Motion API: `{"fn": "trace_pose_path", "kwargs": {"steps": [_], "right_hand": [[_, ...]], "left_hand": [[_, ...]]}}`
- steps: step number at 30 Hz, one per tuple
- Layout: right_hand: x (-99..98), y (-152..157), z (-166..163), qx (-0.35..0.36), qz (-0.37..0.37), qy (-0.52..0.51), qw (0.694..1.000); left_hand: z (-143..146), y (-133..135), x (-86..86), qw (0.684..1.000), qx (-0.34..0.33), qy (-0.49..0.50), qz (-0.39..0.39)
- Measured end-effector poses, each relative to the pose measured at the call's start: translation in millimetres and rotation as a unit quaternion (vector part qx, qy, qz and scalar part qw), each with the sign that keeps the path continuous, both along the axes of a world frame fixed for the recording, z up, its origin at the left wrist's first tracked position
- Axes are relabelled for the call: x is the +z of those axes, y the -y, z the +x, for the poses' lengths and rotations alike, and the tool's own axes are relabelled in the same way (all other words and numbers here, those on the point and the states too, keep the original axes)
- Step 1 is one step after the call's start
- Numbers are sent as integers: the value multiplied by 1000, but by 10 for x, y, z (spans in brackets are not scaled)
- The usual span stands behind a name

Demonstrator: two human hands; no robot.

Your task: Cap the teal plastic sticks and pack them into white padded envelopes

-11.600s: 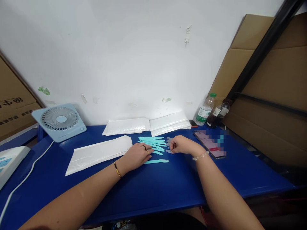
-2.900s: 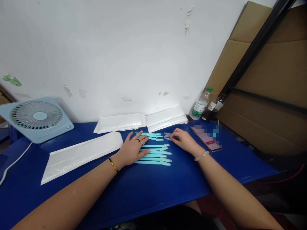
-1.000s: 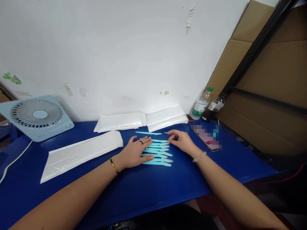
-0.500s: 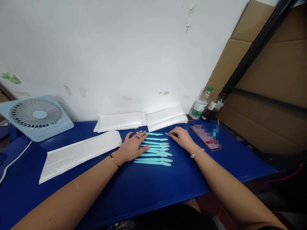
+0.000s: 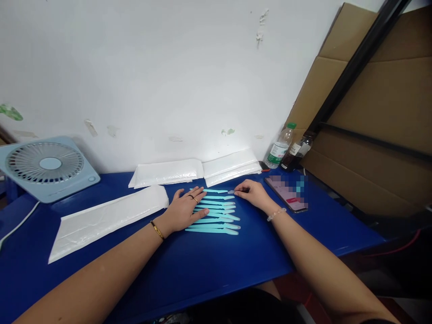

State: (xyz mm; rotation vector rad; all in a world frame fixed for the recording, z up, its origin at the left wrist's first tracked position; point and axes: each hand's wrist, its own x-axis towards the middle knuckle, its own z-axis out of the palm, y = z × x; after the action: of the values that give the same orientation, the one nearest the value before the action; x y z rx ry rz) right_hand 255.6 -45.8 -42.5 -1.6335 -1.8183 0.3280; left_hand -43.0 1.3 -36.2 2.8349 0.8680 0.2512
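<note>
Several thin turquoise plastic sticks (image 5: 216,215) lie side by side in a neat row on the blue table (image 5: 216,265). My left hand (image 5: 184,210) lies flat with its fingers spread over the left ends of the sticks. My right hand (image 5: 251,195) rests at the far right end of the row, its fingers curled in a pinch on the tip of the farthest stick (image 5: 231,192). A long white padded bag (image 5: 108,218) lies just left of my left hand.
Two stacks of white padded bags (image 5: 195,169) lie against the wall. A pale blue desk fan (image 5: 47,166) stands at the left with a white cable. A phone (image 5: 286,193) and two bottles (image 5: 286,147) sit at the right, beside leaning cardboard (image 5: 371,126).
The loose heap of sticks has become an ordered row. In the last second my left hand spread flat and shifted slightly left, and my right hand stayed pinched at the far end.
</note>
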Motion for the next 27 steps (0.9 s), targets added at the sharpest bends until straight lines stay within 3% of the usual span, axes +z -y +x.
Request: {"fn": "trace_pose_path", "kwargs": {"steps": [10,15,20,27], "right_hand": [[-7,-19,-163,-9,-21,-3,1000],[84,103,-263,47,-3,34,998],[174,377,-465,155,-81,116,978],[293,580,-739,184,-23,217,958]], "left_hand": [[28,89,90,999,-36,-4,-37],[41,121,79,999,-28,-1,-32],[51,131,61,999,-29,-6,-18],[142,356,175,999,-49,-12,0]]}}
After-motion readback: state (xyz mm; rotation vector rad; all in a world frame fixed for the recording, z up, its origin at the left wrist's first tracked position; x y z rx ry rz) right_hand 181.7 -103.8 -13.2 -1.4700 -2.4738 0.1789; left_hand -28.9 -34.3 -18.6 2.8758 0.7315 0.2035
